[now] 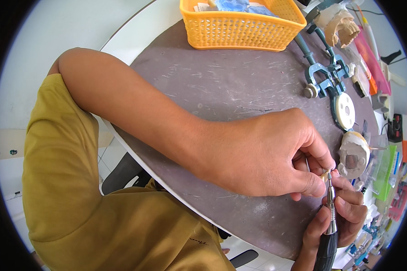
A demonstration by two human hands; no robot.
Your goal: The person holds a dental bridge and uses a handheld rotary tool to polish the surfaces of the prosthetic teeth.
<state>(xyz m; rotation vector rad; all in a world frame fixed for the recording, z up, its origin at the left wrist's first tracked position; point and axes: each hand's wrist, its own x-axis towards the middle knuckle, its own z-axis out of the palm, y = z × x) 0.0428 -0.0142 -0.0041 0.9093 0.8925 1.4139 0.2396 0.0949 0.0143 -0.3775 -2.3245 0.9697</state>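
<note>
While the left hand (pixel 267 153) pinches a small pale piece (pixel 324 176) between thumb and fingertips, the right hand (pixel 343 217) grips a slim rotary handpiece (pixel 331 221), its tip touching that piece, over a scratched grey round table (pixel 221 86). At the far edge sits an orange mesh basket (pixel 239 29) holding what may be blue plastic bags. A plaster dental model (pixel 353 154) lies just right.

Mustard-yellow short-sleeved shirt (pixel 77 217), soft folds across front, small dark stitched mark near lower hem. Sleeve (pixel 54 113) ends above elbow, cuff loose. Forearms bare from there down. Left hand (pixel 267 153) and right hand (pixel 343 212) ungloved; no rings, watch or bracelet seen. Nails short.
</note>
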